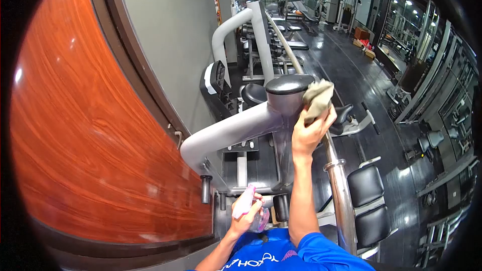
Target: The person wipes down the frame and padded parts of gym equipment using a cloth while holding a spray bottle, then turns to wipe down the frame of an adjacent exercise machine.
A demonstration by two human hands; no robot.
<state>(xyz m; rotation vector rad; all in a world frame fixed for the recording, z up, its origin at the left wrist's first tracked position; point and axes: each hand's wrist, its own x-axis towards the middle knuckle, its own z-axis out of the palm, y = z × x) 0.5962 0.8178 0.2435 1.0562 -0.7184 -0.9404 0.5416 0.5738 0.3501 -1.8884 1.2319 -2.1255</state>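
Note:
My right hand (310, 133) grips a crumpled beige-grey cloth (319, 99), raised against the side of a thick grey post on the gym machine. The post ends in a glossy black cap (288, 84), just left of the cloth. Low in front of my body, my left hand (247, 212) is wrapped round a spray bottle (259, 221) with a white and pink head and a see-through pinkish body. From the post, a bent grey frame tube (231, 133) runs down to the left. A chrome barbell (341, 190) passes close to my right forearm.
A glossy wooden door (100, 135) fills the left side. Black padded seats (365, 185) lie to the lower right. A black handle peg (206, 189) sticks down from the frame. Benches, treadmills (301, 2) and mirrors stand farther off on the dark floor (341, 55).

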